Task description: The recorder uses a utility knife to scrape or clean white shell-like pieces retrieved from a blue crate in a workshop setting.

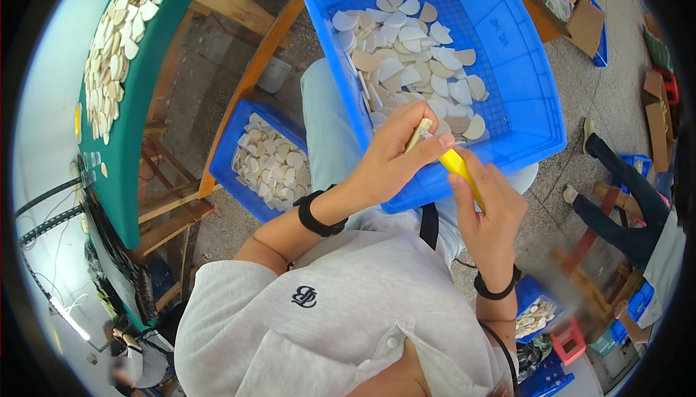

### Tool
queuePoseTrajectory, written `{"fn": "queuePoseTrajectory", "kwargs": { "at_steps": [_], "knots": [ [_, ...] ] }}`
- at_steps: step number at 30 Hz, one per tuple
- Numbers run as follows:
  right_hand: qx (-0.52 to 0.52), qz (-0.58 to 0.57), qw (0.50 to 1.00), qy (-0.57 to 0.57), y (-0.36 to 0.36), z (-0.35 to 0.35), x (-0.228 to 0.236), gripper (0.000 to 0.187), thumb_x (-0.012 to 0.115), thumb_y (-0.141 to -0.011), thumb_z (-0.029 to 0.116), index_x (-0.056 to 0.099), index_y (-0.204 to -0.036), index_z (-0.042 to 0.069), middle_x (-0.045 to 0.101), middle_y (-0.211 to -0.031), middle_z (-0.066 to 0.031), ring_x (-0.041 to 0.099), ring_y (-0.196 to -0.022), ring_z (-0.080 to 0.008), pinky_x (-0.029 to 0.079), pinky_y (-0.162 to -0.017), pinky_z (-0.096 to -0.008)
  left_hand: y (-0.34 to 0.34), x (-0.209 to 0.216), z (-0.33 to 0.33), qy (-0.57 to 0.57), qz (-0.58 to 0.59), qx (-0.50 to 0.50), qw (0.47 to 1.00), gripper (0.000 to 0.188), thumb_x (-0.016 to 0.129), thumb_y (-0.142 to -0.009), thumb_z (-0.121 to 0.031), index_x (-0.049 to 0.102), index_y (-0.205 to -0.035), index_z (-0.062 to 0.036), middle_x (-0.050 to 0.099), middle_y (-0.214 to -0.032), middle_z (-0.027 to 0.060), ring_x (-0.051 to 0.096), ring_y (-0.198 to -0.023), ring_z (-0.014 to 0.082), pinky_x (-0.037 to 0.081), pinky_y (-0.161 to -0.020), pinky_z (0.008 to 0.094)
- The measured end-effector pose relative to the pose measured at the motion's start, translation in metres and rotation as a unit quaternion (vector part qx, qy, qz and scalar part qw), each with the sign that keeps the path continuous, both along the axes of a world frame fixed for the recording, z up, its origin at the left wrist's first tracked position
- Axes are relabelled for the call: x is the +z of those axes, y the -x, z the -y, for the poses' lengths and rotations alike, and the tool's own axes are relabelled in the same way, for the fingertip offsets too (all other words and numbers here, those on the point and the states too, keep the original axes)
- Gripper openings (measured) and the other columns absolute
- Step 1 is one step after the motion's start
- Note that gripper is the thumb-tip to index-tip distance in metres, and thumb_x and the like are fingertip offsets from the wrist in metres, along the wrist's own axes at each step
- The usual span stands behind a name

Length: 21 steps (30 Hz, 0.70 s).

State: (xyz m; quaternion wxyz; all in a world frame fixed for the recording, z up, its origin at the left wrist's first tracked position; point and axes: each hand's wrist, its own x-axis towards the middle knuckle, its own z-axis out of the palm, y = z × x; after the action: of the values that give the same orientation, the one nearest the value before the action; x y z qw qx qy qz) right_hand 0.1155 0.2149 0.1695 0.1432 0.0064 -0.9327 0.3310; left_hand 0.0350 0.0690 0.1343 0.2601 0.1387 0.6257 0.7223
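Above the near edge of a large blue plastic crate (507,27), my two hands are close together. My left hand (399,154) is closed, pinching a small cream flat piece (420,134) that shows nearly edge-on. My right hand (493,208) wraps round a slim yellow-handled tool (464,172). The tool's front end meets my left thumb and the piece, and the thumb hides its tip. Many flat half-round pieces (413,56), white, cream and tan, lie loosely heaped in the crate, which rests over my legs.
At left, a smaller blue bin (250,197) holds similar pieces, beside a green-topped table (119,179) bearing a long pile (119,49). Cardboard boxes (583,20) stand at the upper right. A person's legs (627,216) reach in at right, near a red stool (569,342).
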Motion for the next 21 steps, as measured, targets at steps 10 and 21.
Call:
{"fn": "queuePoseTrajectory", "kwargs": {
  "at_steps": [10,21],
  "knots": [
    [0.001,-0.005,0.998,-0.064,0.000,0.001,0.001,0.028,0.068,-0.077,0.018,0.064,-0.103,0.008,0.049,-0.063,-0.0028,0.047,-0.044,-0.0176,0.035,-0.040,-0.0292,0.000,-0.006,-0.003,0.011,-0.047,0.045,0.998,0.033,0.057,-0.087,-0.029,0.045,-0.069,-0.0041,0.041,-0.066,0.0032,0.037,-0.070,0.0169,0.031,-0.065,0.0299],
    [-0.088,-0.008,0.996,0.005,0.002,0.000,-0.013,0.023,0.063,-0.084,0.015,0.063,-0.104,0.004,0.057,-0.069,-0.0072,0.054,-0.052,-0.0195,0.040,-0.047,-0.0278,0.004,-0.008,-0.001,-0.097,0.188,0.015,0.977,0.044,0.038,-0.091,-0.046,0.040,-0.064,-0.0103,0.035,-0.064,-0.0017,0.030,-0.061,0.0096,0.025,-0.055,0.0241]
  ]
}}
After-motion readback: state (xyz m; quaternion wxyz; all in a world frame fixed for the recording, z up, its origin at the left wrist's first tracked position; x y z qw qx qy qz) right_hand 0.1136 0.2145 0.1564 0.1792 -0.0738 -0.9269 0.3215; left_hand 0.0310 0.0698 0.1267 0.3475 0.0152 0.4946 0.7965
